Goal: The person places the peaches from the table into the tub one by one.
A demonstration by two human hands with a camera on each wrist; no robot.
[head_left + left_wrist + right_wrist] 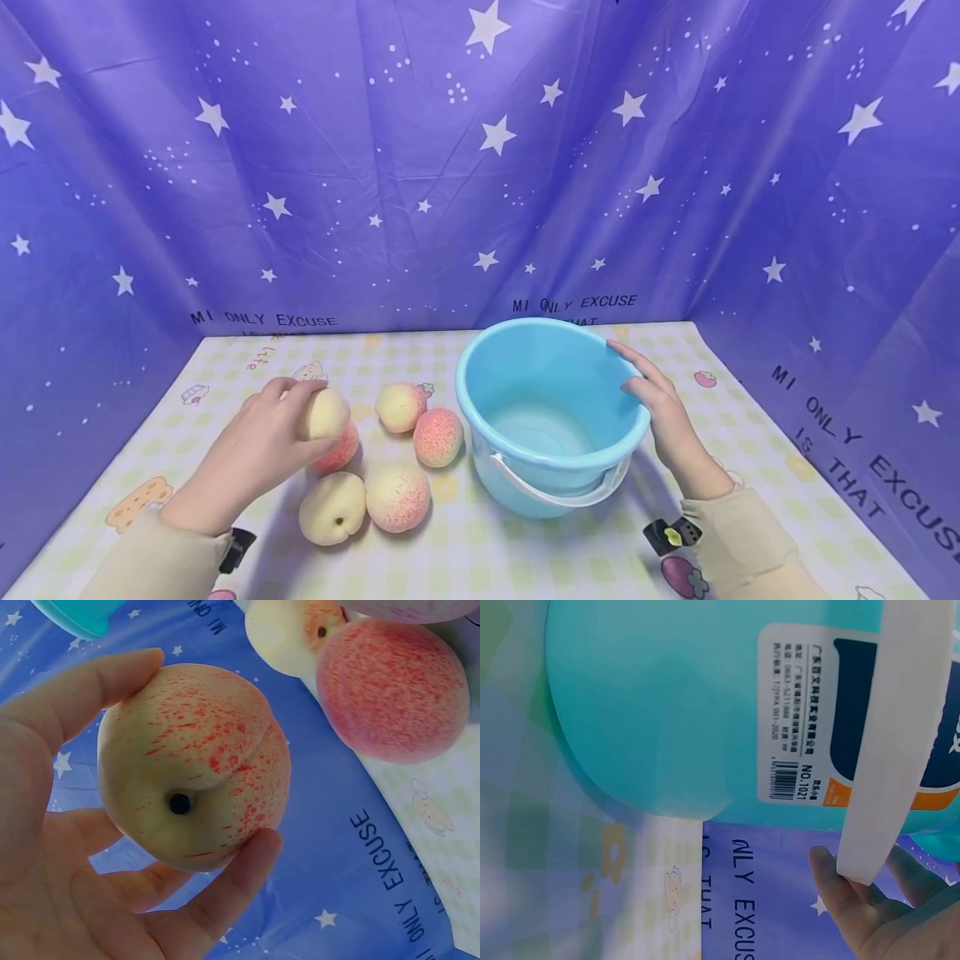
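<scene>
My left hand (258, 442) grips a pale peach (327, 415), with fingers and thumb spread round it. In the left wrist view this peach (195, 765) shows red speckles, a crease and a dark stem hole. Just below it in the head view, a redder peach (339, 451) is partly hidden. My right hand (670, 417) holds the right side of a light blue bucket (517, 483) at its rim, fingertips reaching over the edge. The bucket stands upright, and its inside bottom shows bare. Its white handle (896, 735) hangs down at the front.
Several more peaches lie left of the bucket: a yellow one (333, 510), a speckled one (398, 498), and two behind, one pale (401, 407) and one pink (438, 437). A checked cloth (247, 367) covers the table. Purple star-patterned curtains (420, 167) enclose the back and sides.
</scene>
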